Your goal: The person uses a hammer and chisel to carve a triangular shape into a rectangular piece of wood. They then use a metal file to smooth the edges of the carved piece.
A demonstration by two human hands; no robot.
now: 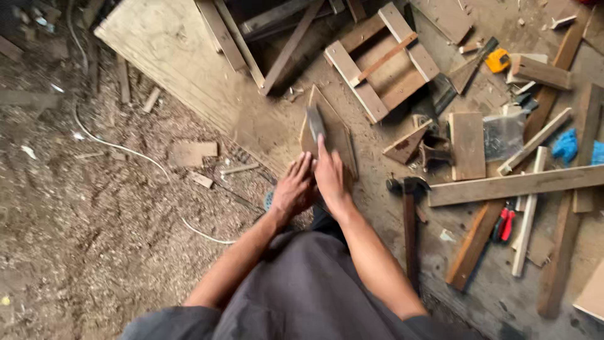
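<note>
We've got both hands down on a small wood panel near frame centre, on the work floor. Right hand is wrapped round the grip of a flat metal blade tool, forefinger stretched along it toward 12 o'clock; fingers closed on the tool, tho the handle itself is hidden under the palm, so we can't tell what kind it is. Left hand sits just beside the right at its 8 o'clock, fingers spread and pressed flat at the panel's near edge. It's not curled round anything, just bearing down.

Handling, as we judge it: the panel looks thin and stiff, prob. light, w/ a dry, dusty face that could skid under a push, hence the flat palm. Best hold is by the edges or flat pressure near the bottom end, well clear of the blade's path. The blade looks rigid and narrow and likely sharp at the tip. Keep the grip back on the handle.

Outward: a hammer lies at 3 o'clock from the hands, head toward us. Past it, a long plank and red-handled pliers at 4 o'clock. A small slatted wood frame at 1 o'clock, and a yellow tape measure further out at 2 o'clock. White cable trails over sawdust at 9 o'clock.
</note>
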